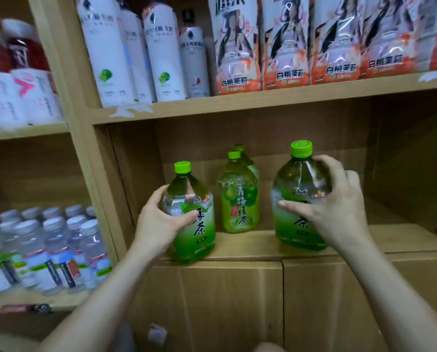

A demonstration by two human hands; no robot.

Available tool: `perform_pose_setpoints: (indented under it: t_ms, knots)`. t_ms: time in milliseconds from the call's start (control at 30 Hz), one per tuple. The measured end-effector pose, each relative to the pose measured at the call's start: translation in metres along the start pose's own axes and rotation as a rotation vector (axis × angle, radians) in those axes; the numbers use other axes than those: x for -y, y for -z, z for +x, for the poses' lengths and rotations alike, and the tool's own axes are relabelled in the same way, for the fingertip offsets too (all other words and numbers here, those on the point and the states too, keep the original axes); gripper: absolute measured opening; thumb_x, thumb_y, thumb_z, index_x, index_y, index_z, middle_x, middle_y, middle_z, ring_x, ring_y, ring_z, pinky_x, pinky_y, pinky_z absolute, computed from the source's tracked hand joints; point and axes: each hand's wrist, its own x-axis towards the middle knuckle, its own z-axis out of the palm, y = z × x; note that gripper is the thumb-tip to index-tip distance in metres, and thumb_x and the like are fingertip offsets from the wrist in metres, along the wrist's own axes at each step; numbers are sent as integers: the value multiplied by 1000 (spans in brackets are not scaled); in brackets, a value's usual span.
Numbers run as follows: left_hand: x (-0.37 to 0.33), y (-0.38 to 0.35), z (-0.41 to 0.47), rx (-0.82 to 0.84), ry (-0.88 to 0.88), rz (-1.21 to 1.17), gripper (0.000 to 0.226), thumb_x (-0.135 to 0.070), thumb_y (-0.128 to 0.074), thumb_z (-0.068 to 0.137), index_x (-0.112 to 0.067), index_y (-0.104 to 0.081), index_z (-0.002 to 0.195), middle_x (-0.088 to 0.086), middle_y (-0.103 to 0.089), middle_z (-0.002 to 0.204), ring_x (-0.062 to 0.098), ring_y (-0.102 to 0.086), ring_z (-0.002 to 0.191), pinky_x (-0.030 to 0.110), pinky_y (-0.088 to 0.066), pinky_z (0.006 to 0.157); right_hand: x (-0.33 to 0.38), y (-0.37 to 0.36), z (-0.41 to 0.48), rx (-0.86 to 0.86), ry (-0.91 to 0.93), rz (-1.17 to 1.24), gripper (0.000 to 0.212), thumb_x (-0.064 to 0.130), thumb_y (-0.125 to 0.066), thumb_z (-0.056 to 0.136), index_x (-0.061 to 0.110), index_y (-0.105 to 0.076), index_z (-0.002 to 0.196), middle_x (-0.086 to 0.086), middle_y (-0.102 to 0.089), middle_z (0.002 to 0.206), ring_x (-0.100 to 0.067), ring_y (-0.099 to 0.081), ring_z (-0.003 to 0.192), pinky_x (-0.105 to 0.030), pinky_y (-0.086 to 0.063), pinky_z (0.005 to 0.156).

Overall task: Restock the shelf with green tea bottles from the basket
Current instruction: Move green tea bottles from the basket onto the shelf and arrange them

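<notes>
Gripping two at once: left hand [159, 221] wraps the left bottle [199, 224], right hand [336, 207] clasps the right bottle [298, 184], both standing at the shelf [250, 243] front. Two plum teas [240, 201] behind. Looks like early days, loads of room, basket's out of shot.

Middle bottle [239, 199] between left bottle [199, 232], right bottle [298, 179], atop cartons [225, 295]

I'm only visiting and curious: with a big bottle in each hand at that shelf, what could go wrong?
The left bottle sits at the front edge of the carton; released there, it might tip off. The left hand, pushing it back, could knock the middle bottle. The right hand grips the right bottle alone; it might slip.
</notes>
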Motion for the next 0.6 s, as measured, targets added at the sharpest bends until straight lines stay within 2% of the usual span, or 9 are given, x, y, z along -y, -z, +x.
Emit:
perform_pose_setpoints:
  t_ms: [100, 200, 267, 333, 367, 467, 500, 600]
  knots:
    - [7, 17, 14, 4, 68, -13, 75, -3, -85, 61, -23, -50, 124, -9, -64, 102, 4, -62, 89, 31, -52, 85, 32, -19, -6, 83, 61, 150, 93, 41, -91, 45, 38, -45, 126, -1, -45, 111, -10, -49, 95, -19, -38, 82]
    - [21, 28, 31, 63, 134, 4, 90, -11, -86, 62, -23, -39, 138, -7, -61, 111, 18, -62, 103, 45, -50, 95, 56, -52, -14, 163, 90, 234, 95, 42, -91, 43, 39, -45, 126, 1, -46, 112, -6, -48, 97, -14, -37, 80]
    - [29, 32, 41, 75, 124, 88, 95, -29, -88, 59, -27, -36, 138, -3, -62, 118, 20, -62, 108, 49, -49, 97, 65, -78, -20, 201, 96, 259, 96, 44, -90, 44, 38, -44, 129, 2, -46, 115, -6, -47, 100, -15, -36, 83]
    - [33, 37, 50, 97, 73, 267, 103, -51, -84, 54, -32, -32, 141, 1, -60, 125, 20, -60, 113, 46, -47, 100, 70, -104, -26, 233, 77, 263, 97, 44, -90, 45, 37, -43, 130, 2, -46, 115, -6, -45, 101, -14, -34, 84]
    - [31, 38, 51, 97, 43, 369, 101, -49, -82, 59, -32, -30, 144, 2, -58, 129, 20, -58, 116, 44, -45, 101, 71, -115, -29, 249, 61, 266, 97, 44, -90, 46, 37, -43, 130, 1, -46, 116, -6, -44, 100, -14, -34, 84]
    - [34, 37, 54, 50, -33, 538, 87, -29, -75, 78, -25, -25, 149, 5, -52, 136, 23, -50, 125, 35, -40, 105, 74, -143, -35, 279, 3, 283, 96, 44, -89, 48, 39, -43, 132, 1, -46, 117, -8, -43, 101, -19, -35, 85]
    - [33, 37, 53, 49, -26, 497, 82, -26, -71, 82, -25, -24, 149, 4, -51, 139, 22, -48, 127, 35, -38, 107, 75, -150, -35, 286, -17, 296, 95, 44, -89, 50, 39, -42, 133, 1, -46, 117, -8, -42, 101, -20, -35, 85]
    - [33, 41, 46, 14, 24, 84, 57, -23, -60, 89, -29, -40, 142, 2, -51, 141, 19, -47, 129, 43, -36, 111, 76, -165, -32, 338, -27, 322, 93, 45, -84, 60, 39, -34, 139, 4, -42, 122, -6, -40, 105, -20, -33, 88]
